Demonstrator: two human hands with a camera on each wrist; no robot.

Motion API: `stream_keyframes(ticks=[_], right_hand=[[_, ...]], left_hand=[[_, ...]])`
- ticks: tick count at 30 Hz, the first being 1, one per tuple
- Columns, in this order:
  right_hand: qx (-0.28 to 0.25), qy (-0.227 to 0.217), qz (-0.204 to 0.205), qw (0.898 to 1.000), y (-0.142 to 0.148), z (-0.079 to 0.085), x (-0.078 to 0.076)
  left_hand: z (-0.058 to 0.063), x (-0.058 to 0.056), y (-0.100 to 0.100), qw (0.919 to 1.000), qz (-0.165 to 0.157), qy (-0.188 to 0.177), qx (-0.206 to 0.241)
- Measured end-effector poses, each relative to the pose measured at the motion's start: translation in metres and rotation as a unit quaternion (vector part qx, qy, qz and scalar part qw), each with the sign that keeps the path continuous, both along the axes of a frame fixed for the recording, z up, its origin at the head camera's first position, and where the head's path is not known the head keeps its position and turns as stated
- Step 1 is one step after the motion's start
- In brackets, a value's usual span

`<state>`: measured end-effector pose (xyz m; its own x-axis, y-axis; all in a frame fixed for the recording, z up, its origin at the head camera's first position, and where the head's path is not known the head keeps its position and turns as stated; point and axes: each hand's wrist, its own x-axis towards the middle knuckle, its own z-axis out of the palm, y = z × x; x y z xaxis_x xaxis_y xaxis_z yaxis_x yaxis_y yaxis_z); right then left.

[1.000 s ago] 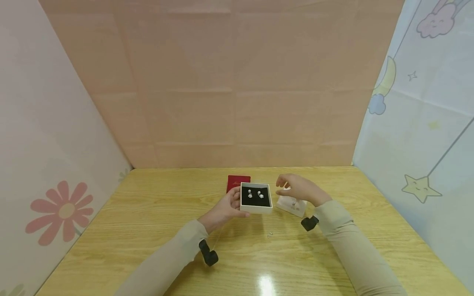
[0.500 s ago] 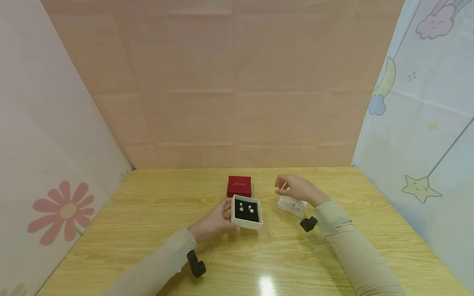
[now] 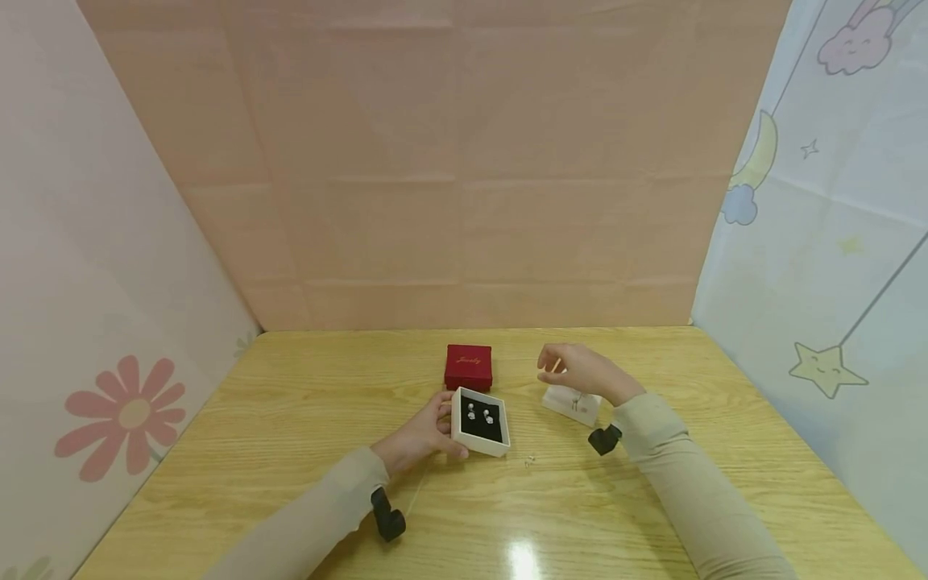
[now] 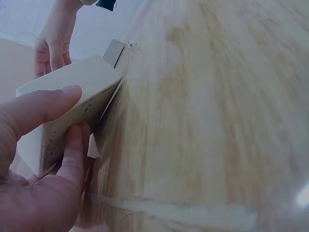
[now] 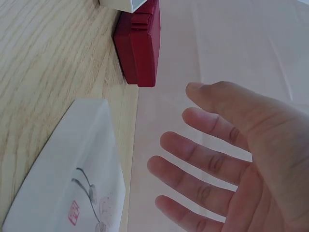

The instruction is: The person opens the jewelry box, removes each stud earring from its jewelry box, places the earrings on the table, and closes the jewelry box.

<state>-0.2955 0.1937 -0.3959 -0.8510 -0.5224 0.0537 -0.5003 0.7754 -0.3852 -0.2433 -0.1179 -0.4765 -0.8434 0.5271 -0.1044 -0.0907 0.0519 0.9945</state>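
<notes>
My left hand [image 3: 420,437] grips a small white open box [image 3: 484,444] by its left side, thumb along the front and fingers underneath. On the box's black lining sit two silvery earrings [image 3: 488,417], each with a pearl-like bead. In the left wrist view the box [image 4: 72,77] is tilted just above the table. My right hand [image 3: 583,370] hovers with loosely spread fingers and holds nothing. Below it lies a white lid [image 3: 571,404] with a plant print and a red seal mark, also seen in the right wrist view.
A red jewelry box [image 3: 468,367] with gold lettering stands behind the white box. Tiny shiny pieces [image 3: 530,461] lie on the wooden table [image 3: 333,387], right of the white box. A peach backdrop [image 3: 464,201] rises at the table's far edge.
My left hand has brought the white box down and toward me, slightly left, so the red box behind it shows fully. The right hand has stayed nearly still.
</notes>
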Motion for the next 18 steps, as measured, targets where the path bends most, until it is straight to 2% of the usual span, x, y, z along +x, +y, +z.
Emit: stream_keyframes(ticks=[8, 18], right_hand=[[-0.004, -0.002, 0.000, 1.000, 0.0018, -0.0003, 0.0014], [-0.006, -0.006, 0.010, 1.000, 0.0058, -0.0040, 0.0002]], left_hand=[[0.0012, -0.0040, 0.0035, 0.9993, 0.025, 0.006, -0.028], [0.0056, -0.0019, 0.0005, 0.9986, 0.019, 0.007, -0.049]])
